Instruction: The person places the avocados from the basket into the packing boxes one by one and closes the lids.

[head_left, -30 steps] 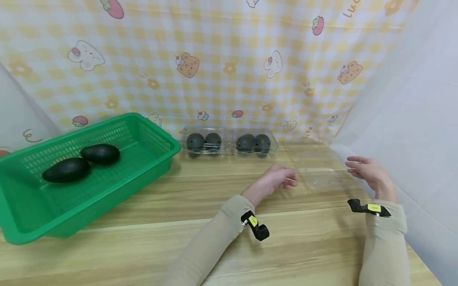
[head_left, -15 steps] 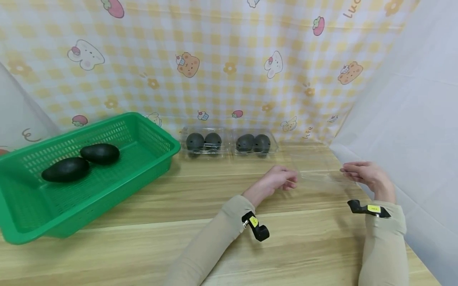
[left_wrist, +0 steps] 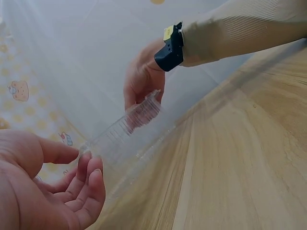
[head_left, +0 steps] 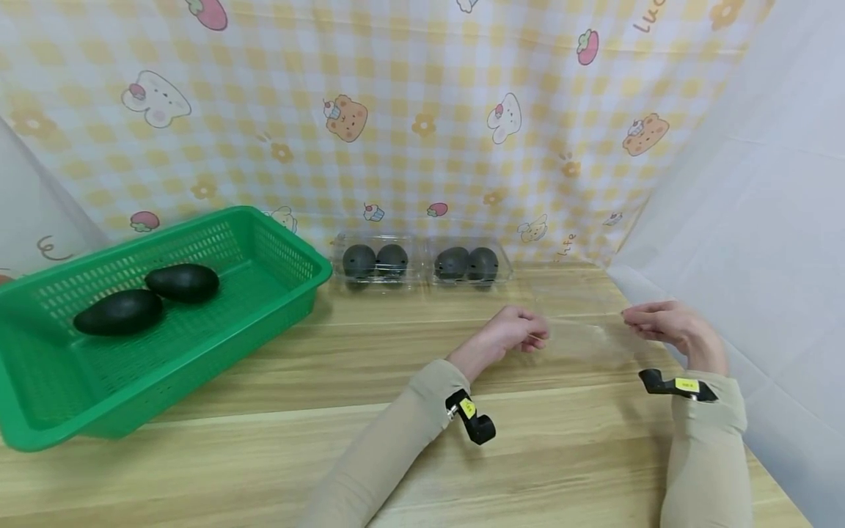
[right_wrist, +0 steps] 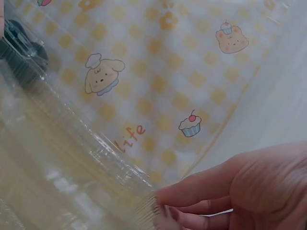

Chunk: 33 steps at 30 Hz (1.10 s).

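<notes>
A clear plastic box [head_left: 581,339] spans the space between my two hands over the right part of the table. At its left end my left hand [head_left: 505,331] pinches the rim with thumb and fingers; the left wrist view shows this hand [left_wrist: 53,177] close up. My right hand [head_left: 676,330] pinches the opposite end, where the right wrist view shows the fingers [right_wrist: 192,194] on the ridged edge. The plastic box [left_wrist: 122,132] looks tilted in the left wrist view, its ribbed wall running from hand to hand. Its see-through outline is faint in the head view.
Two clear clamshells, the left [head_left: 416,282] and the right [head_left: 505,273], stand at the back with dark avocados inside. A green basket [head_left: 290,304] on the left holds two dark avocados [head_left: 181,283]. A patterned curtain [head_left: 422,169] hangs behind; a white sheet [head_left: 759,220] borders the right.
My right hand has shifted slightly left and its fingers have closed on the plastic box's end. The left fingers have drawn together on the other end. The box has shifted slightly left.
</notes>
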{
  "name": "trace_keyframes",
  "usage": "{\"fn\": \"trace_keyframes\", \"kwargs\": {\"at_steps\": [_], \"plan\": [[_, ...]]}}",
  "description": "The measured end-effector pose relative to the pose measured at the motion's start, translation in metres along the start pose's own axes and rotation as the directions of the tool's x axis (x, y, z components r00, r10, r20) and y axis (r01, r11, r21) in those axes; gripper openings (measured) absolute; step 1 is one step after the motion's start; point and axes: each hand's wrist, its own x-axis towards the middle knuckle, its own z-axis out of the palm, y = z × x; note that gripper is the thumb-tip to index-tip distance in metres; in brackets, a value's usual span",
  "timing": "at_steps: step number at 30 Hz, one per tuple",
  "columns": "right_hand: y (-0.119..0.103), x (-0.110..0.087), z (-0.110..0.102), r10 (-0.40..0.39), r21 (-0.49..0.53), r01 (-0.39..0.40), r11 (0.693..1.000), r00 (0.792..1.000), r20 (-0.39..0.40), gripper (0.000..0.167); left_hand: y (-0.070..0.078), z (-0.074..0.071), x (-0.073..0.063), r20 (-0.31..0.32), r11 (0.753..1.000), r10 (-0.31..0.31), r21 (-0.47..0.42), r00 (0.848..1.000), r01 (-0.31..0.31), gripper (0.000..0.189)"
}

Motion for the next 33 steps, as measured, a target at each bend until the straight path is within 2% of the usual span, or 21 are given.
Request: {"fn": "trace_keyframes", "kwargs": {"at_steps": [5,11,17,24,33], "plan": [[0.000,0.000,-0.001,0.009,-0.019,-0.007,1.000,0.996,0.083,0.024,0.000,-0.005,-0.001,0.031,0.999,-0.025,0.043,0.999,0.023,0.023],[-0.001,0.000,0.000,0.021,-0.029,-0.017,0.999,0.989,0.148,0.031,0.001,-0.011,-0.005,0.044,0.993,-0.050,0.108,0.998,0.045,0.013],[-0.001,0.002,0.003,0.022,-0.038,-0.017,0.999,0.991,0.135,0.035,0.002,-0.014,-0.010,0.053,0.986,-0.043,0.162,0.998,0.034,0.021],[-0.001,0.008,0.011,0.044,0.039,-0.049,0.998,0.993,0.108,0.019,0.002,-0.019,-0.015,0.072,0.986,-0.059,0.161,0.996,0.047,0.021],[0.001,0.008,0.013,0.032,0.119,-0.051,0.992,0.987,0.160,0.015,0.007,-0.028,-0.017,0.164,0.980,-0.090,0.189,0.982,0.059,0.024]]}}
